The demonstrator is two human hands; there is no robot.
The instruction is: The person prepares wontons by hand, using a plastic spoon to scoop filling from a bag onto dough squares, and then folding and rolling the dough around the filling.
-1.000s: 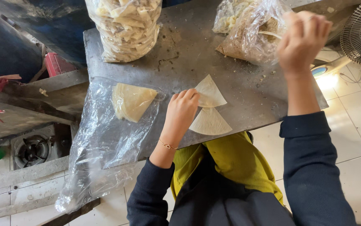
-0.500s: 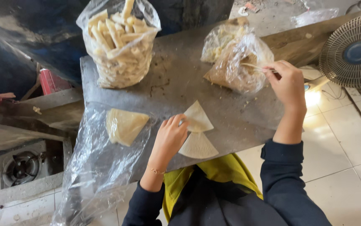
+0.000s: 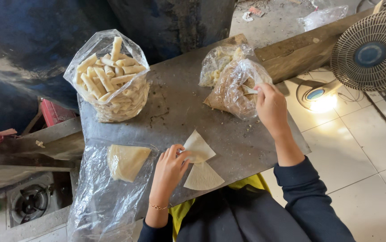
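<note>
L hand: fingers pinched on left corner of the upper wrapper, a triangular sheet w/ apex toward top of frame; it lies just right of the fingers. Second wrapper below it, edges touching, lower centre on the grey table.

R hand: centre right, fingers closed on a pale spoon handle going left into the filling bag. Spoon axis approx horizontal; bowl hidden in the plastic.

Key relation: wrappers sit down-left of R hand, well apart; L hand nearer.

Other: bag of rolls upper left; wrapper stack on plastic, left of L hand; fan upper right.
</note>
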